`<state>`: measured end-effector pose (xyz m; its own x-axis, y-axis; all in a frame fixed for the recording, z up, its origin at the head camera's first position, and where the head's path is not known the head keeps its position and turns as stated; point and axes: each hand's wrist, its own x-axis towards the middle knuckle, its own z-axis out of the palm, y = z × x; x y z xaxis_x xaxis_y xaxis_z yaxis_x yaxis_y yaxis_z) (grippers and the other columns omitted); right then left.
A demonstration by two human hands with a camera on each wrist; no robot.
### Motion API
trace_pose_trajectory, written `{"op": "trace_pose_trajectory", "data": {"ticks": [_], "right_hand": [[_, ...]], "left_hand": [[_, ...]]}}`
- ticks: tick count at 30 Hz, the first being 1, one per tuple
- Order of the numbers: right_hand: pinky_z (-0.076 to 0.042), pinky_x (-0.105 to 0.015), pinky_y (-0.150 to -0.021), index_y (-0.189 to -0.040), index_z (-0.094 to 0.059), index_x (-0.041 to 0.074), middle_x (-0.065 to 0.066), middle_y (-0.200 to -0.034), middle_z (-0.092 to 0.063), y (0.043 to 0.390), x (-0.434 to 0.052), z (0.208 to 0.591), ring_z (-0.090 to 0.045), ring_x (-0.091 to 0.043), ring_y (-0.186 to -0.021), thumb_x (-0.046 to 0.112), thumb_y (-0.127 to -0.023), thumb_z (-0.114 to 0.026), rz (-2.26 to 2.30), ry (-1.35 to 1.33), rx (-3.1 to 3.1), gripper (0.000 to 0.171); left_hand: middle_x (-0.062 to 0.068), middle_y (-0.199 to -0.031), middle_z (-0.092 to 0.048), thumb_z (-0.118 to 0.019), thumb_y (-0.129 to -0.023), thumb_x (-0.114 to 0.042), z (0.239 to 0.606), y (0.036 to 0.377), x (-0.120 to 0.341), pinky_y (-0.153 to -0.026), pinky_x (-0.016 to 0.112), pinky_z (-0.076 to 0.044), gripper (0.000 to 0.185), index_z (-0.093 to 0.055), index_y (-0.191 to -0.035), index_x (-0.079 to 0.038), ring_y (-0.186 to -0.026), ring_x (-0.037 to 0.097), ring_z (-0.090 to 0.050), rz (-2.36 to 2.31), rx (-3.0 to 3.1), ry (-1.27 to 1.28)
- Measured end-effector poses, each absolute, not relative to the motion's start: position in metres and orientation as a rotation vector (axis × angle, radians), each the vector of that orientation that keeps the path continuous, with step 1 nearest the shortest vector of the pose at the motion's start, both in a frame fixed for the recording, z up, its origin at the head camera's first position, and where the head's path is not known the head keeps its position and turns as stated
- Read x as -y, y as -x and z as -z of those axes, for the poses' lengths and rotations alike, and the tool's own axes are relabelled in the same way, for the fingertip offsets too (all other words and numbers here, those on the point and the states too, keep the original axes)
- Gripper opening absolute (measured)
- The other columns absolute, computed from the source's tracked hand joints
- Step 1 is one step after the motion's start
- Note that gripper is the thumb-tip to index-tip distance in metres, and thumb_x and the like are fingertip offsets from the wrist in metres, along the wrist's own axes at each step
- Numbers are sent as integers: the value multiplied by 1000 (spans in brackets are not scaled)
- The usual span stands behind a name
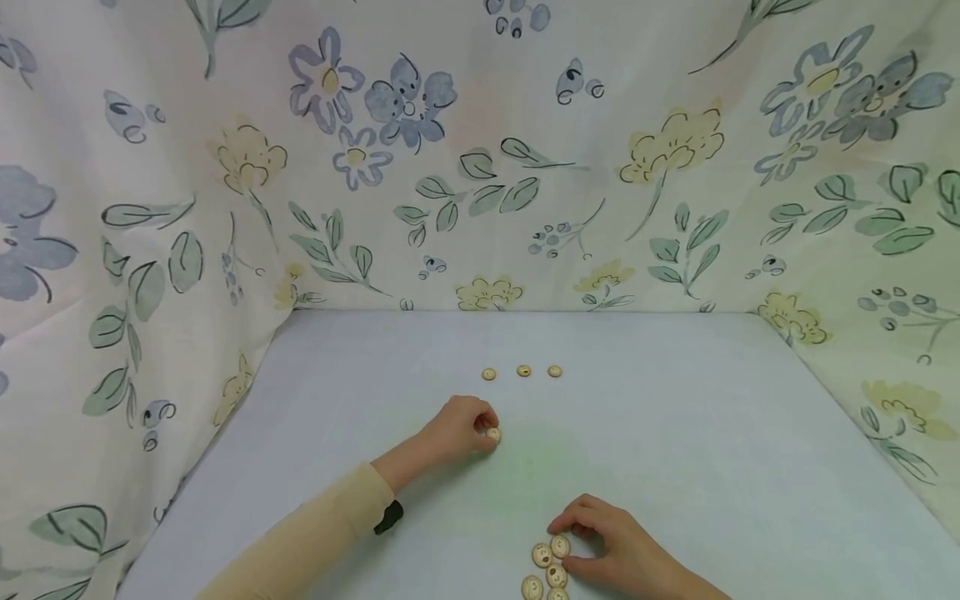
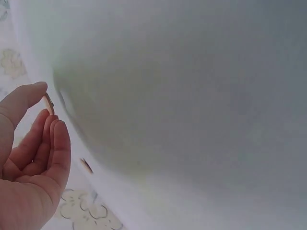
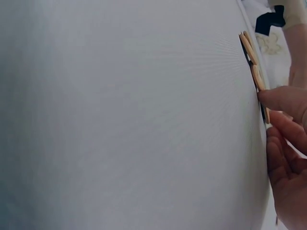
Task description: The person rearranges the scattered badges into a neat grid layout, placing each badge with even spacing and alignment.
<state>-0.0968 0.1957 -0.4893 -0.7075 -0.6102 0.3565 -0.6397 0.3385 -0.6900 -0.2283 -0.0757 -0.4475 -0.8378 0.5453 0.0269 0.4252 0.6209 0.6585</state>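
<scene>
Left hand (image 1: 457, 432) pinches one button (image 1: 492, 433) just short of the button row (image 1: 523, 372); right hand (image 1: 615, 552), nearer the body, fingers the button pile (image 1: 547, 569).

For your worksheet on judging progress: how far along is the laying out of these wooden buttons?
Done: a row of three buttons at the far side. In hand: the left hand pinches a fourth button below that row. Left: a pile of buttons touched by the right hand.
</scene>
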Motion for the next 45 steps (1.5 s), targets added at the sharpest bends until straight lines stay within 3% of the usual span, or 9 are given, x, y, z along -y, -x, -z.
{"op": "trace_pose_trajectory", "data": {"ticks": [20,45], "right_hand": [[-48,-22,-78,-111,-66,20,8,-108,-61,97,-196,488,-56,-7,-90,16,-87,-74,-1410,-1178,2587,26],[-48,-22,-78,-110,-66,20,8,-108,-61,96,-196,487,-56,-7,-90,12,-85,-76,-1388,-1179,2557,28]], "left_hand": [[0,-79,-61,-77,-81,-9,452,278,73,-71,27,-47,14,-68,-90,-4,-74,12,-53,-979,-2766,-608],[-2,-79,-60,-79,-79,-11,454,282,72,-72,28,-45,16,-68,-89,-6,-75,12,-52,-968,-2757,-528]]}}
